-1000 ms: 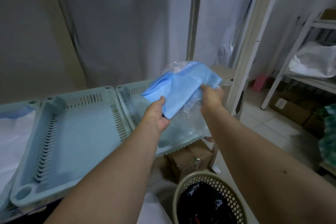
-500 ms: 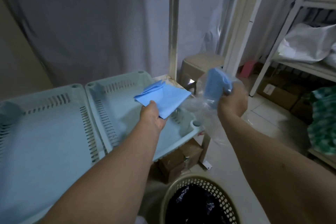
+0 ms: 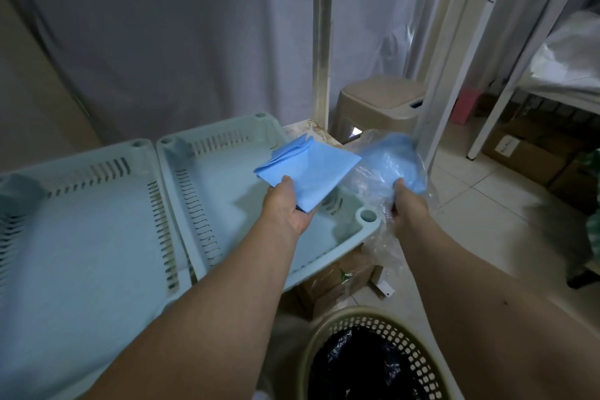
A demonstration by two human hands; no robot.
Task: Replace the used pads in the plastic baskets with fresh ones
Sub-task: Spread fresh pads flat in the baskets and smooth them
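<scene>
The left hand (image 3: 285, 204) pinches a folded blue pad (image 3: 308, 169) by its near corner above the right-hand plastic basket (image 3: 367, 216) at frame centre, while the right hand (image 3: 406, 201) grips the clear plastic pack (image 3: 389, 166) holding more pads. The pad looks light, thin and floppy, so it likely needs two corners held to spread flat.

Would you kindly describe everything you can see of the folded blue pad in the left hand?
The folded blue pad is a light blue, thin, matte sheet, folded into a rough square with layered, slightly crumpled edges at its far left corner. The left hand pinches its near corner, holding it in the air, tilted, above the right-hand plastic basket. Nothing else touches it.
</scene>
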